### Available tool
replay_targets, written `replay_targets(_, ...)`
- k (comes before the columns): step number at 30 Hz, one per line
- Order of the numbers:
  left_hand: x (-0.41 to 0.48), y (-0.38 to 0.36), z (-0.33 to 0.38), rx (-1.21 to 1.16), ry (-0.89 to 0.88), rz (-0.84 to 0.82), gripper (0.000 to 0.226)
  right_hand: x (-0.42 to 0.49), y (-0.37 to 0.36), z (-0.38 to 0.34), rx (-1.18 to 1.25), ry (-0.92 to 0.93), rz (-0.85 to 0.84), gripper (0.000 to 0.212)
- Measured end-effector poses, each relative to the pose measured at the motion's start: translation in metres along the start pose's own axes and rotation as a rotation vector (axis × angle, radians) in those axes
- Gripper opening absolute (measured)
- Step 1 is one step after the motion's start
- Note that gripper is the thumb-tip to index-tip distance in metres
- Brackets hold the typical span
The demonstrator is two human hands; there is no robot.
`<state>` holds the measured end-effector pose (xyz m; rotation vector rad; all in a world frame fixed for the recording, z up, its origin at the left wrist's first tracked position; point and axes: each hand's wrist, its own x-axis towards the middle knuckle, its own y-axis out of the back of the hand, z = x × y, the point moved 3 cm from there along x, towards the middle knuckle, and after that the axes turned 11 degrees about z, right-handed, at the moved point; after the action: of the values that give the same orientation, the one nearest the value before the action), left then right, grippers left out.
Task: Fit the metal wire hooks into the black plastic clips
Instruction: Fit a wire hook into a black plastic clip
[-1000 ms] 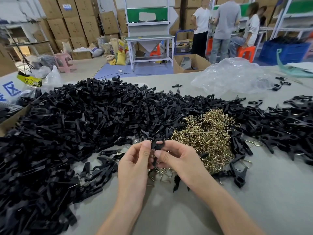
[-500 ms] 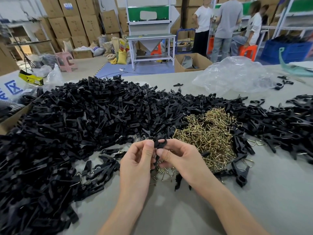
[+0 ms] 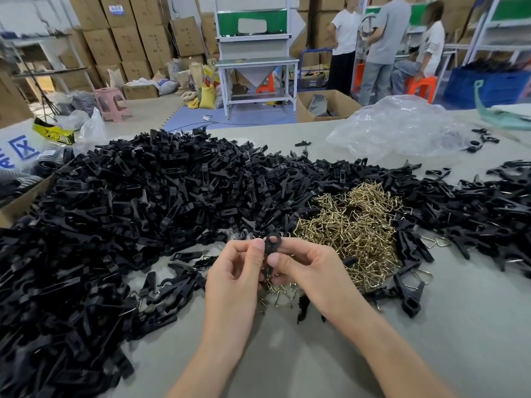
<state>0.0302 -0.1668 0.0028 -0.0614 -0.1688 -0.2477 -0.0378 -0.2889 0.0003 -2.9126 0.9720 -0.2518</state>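
Hands meet above the worktop's near edge: your left hand (image 3: 232, 271) and right hand (image 3: 307, 268) both pinch one black clip (image 3: 271, 245) upright, likely steadying it for a wire hook (image 3: 283, 291).

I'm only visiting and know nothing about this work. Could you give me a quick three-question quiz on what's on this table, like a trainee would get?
1. True or false: the left hand and the right hand both pinch one black clip above the table.
2. Where is the pile of gold wire hooks? A) in a cardboard box; B) on the table, to the right of the hands, among loose black clips; C) on the floor.
3. Fill in: the crumpled clear plastic bag lies at the table's far ___ side.
Key: 1 true; 2 B; 3 right.
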Motion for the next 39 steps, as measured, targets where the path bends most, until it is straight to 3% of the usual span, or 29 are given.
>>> replay_targets(4, 0.001, 0.001, 0.003, 0.017, -0.041, -0.035, 0.019, 0.0, 0.001, -0.004, 0.044, -0.01, 0.007, 0.019)
replay_targets(7, 0.001, 0.001, 0.003, 0.02, -0.025, -0.071, 0.02, -0.001, 0.002, -0.004, 0.063, -0.017, -0.007, 0.032)
replay_targets(13, 0.003, 0.004, 0.0, 0.09, -0.046, -0.041, 0.017, 0.002, 0.009, -0.005, 0.035, 0.023, 0.048, 0.023)
replay_targets(16, 0.005, 0.007, -0.007, 0.418, -0.201, -0.076, 0.014, 0.006, 0.024, -0.009, 0.095, 0.05, 0.179, 0.026)
replay_targets(19, -0.002, 0.0, -0.014, 0.875, -0.519, -0.238, 0.037, 0.009, 0.036, -0.011, 0.168, 0.056, 0.319, 0.036)
replay_targets(22, -0.008, -0.005, -0.017, 1.04, -0.626, -0.265, 0.044, 0.01, 0.042, -0.009, 0.159, 0.052, 0.408, 0.038)
replay_targets(31, 0.0, -0.003, -0.018, 0.768, -0.562, -0.13, 0.006, 0.011, 0.044, -0.004, 0.085, 0.056, 0.419, 0.026)
replay_targets(36, 0.002, 0.002, -0.002, 0.48, -0.485, -0.068, 0.012, 0.008, 0.042, -0.008, 0.05, 0.062, 0.357, 0.027)
replay_targets(39, 0.002, 0.003, -0.001, 0.45, -0.457, -0.049, 0.033, 0.008, 0.04, -0.008, 0.026, 0.061, 0.339, 0.026)
